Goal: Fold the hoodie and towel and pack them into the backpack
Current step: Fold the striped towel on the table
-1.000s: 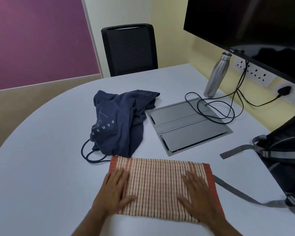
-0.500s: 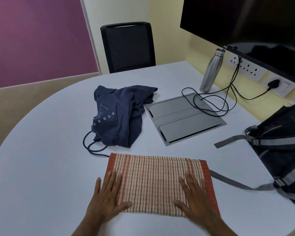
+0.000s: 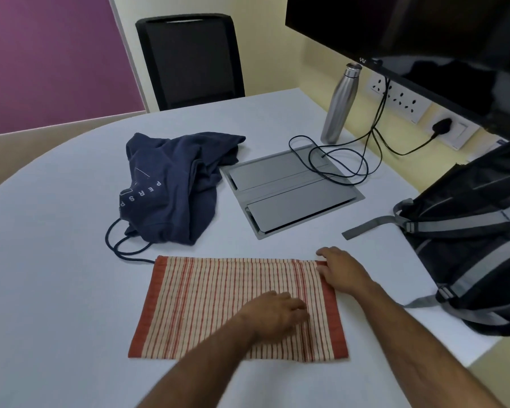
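Note:
A folded towel (image 3: 206,307), cream with red stripes and red borders, lies flat on the white table (image 3: 56,290) in front of me. My left hand (image 3: 274,316) rests palm down on its right half, fingers pointing right. My right hand (image 3: 342,273) is at the towel's far right corner and pinches that corner between thumb and fingers. A crumpled navy hoodie (image 3: 174,187) with white lettering and a dark drawstring lies behind the towel. A black backpack (image 3: 477,240) with grey straps stands at the right table edge.
A grey cable hatch (image 3: 292,192) is set into the table with a black cable (image 3: 330,160) looped over it. A steel bottle (image 3: 339,104) stands near the wall sockets (image 3: 398,98). A black chair (image 3: 192,60) is behind the table; a dark screen (image 3: 424,33) hangs upper right.
My left hand has crossed from the towel's left side to its right half. My right hand has moved from the near right area up to the far right corner.

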Demonstrator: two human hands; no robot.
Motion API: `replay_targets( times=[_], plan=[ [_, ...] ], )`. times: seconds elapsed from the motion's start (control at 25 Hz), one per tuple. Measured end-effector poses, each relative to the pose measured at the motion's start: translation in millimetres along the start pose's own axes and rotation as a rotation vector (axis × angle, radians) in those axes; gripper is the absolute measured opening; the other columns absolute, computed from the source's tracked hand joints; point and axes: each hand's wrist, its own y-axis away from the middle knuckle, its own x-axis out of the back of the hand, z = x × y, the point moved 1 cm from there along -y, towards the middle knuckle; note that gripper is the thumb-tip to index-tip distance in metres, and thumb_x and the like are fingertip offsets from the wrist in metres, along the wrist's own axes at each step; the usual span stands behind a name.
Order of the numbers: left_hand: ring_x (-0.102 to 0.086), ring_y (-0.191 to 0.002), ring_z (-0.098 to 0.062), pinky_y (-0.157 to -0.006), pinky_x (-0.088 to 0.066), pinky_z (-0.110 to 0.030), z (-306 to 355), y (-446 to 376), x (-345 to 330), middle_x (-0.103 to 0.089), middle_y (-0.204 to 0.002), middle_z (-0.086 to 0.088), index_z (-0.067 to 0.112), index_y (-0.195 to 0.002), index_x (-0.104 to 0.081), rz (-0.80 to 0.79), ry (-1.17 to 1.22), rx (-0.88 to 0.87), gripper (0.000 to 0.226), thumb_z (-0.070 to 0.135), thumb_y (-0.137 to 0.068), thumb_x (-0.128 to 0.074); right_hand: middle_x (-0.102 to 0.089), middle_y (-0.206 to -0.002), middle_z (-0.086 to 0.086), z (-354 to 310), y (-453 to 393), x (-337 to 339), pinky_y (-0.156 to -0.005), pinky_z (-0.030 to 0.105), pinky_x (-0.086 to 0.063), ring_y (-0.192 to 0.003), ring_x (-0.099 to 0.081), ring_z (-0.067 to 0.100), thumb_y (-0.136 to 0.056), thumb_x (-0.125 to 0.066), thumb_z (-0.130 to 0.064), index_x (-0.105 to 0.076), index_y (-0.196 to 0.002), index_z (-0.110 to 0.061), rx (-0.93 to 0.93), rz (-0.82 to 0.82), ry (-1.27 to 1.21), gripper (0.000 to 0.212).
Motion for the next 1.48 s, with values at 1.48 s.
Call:
replay_targets(
  times=[1.48],
  plan=[
    [-0.073,-0.075,-0.012,-0.079,-0.062,-0.033,51.8,25.0,12.8,-0.077,-0.091,-0.002,0.013,-0.101,-0.074,0.254,0.845,0.241,0.024,0.035,-0.094,-0.068,-0.071,-0.069,0.008,-76.3,-8.9,67.2,-0.049,0.026,-0.051,-0.053,-0.065,0.019,-0.085,-0.077,-0.023,-0.067,-0.087,-0.011,-0.009,-0.18,-0.552,0.015]
  ],
)
